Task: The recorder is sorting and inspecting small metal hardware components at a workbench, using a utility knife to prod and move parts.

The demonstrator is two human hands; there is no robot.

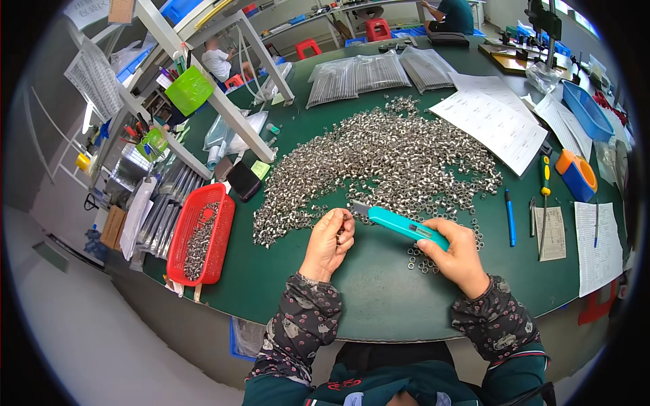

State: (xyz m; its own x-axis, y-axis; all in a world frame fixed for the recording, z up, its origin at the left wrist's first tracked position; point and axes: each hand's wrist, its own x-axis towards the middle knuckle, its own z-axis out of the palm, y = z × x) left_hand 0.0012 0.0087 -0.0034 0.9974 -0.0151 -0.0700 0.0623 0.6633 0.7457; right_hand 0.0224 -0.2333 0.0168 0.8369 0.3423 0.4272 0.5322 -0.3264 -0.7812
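In my right hand (457, 254) is a teal utility knife (403, 223), its blade out and pointing left toward my left hand. My thumb lies on top of the knife's body. My left hand (328, 243) is closed, with fingers curled around small metal rings that show only partly between them; how many cannot be told. The blade tip is just beside the left fingertips. Behind both hands a wide heap of small metal rings (379, 155) spreads over the green table (379, 298). A few loose rings (423, 260) lie near my right hand.
A red basket (223, 237) with more metal pieces stands at the left, beside a black box (243, 181). Bagged rods (359, 76) and paper sheets (491, 118) lie behind the heap. To the right are a blue pen (510, 218), a yellow-handled screwdriver (545, 176) and a tape dispenser (575, 174).
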